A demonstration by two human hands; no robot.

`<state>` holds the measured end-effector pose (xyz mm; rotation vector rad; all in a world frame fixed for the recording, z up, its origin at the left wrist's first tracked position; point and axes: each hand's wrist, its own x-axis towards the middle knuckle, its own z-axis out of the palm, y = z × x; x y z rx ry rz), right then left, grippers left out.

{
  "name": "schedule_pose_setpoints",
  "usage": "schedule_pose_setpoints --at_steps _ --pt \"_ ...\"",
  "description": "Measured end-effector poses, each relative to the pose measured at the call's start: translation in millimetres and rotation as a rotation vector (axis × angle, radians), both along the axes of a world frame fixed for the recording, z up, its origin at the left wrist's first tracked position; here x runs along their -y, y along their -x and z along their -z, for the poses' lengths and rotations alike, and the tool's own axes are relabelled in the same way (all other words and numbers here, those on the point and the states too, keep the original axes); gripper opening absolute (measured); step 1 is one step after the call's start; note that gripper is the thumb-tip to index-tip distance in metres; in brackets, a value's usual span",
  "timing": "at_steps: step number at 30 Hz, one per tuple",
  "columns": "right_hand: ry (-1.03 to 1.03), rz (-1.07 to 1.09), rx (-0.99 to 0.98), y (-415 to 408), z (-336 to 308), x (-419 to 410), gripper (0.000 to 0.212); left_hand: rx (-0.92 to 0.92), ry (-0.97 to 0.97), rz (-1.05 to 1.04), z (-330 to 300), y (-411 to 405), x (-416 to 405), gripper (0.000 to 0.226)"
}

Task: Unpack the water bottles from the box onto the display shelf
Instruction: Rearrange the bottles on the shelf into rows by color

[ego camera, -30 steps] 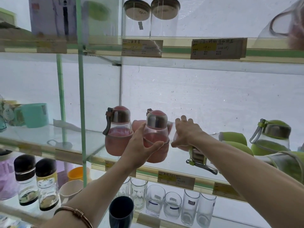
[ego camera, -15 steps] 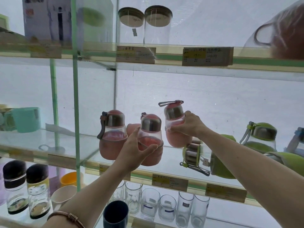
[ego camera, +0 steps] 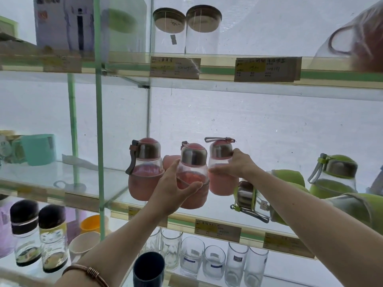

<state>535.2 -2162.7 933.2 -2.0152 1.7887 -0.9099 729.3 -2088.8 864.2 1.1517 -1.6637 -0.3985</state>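
Head view: a glass display shelf (ego camera: 217,211) crosses the middle of the frame, with more shelves above and below. Two bare forearms reach up from the bottom edge toward three pink water bottles at frame centre.

The left hand (ego camera: 173,190) wraps the middle bottle (ego camera: 192,172), thumb across its front and fingers (ego camera: 173,168) curled round its left side, gripping the clear belly above the pink sleeve. That bottle stands upright on the shelf. A copper bangle (ego camera: 89,273) circles the left wrist at the lower left.

The right hand (ego camera: 235,164) grips the right bottle (ego camera: 220,172), fingers curled round its neck below the steel cap. The bottle is upright, just beside the middle one; whether its base touches the shelf cannot be told. Its strap loop sticks out sideways at the top.

The left bottle (ego camera: 145,170) stands untouched just left of the others.

At centre right, a green bottle (ego camera: 252,200) lies on its side under the right forearm; another green bottle (ego camera: 333,175) stands farther right. Clear tumblers (ego camera: 192,256) line the lower shelf.
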Motion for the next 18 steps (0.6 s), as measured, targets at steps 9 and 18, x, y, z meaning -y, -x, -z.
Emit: schedule_pose_setpoints --at_steps 9,18 --pt "-0.064 -0.005 0.07 19.8 -15.7 -11.2 0.065 0.022 0.011 -0.027 -10.5 12.2 -8.0 0.073" --pt "0.009 0.008 -0.364 12.8 -47.6 -57.4 0.107 0.032 -0.029 0.023 -9.9 34.5 -8.3 0.076"
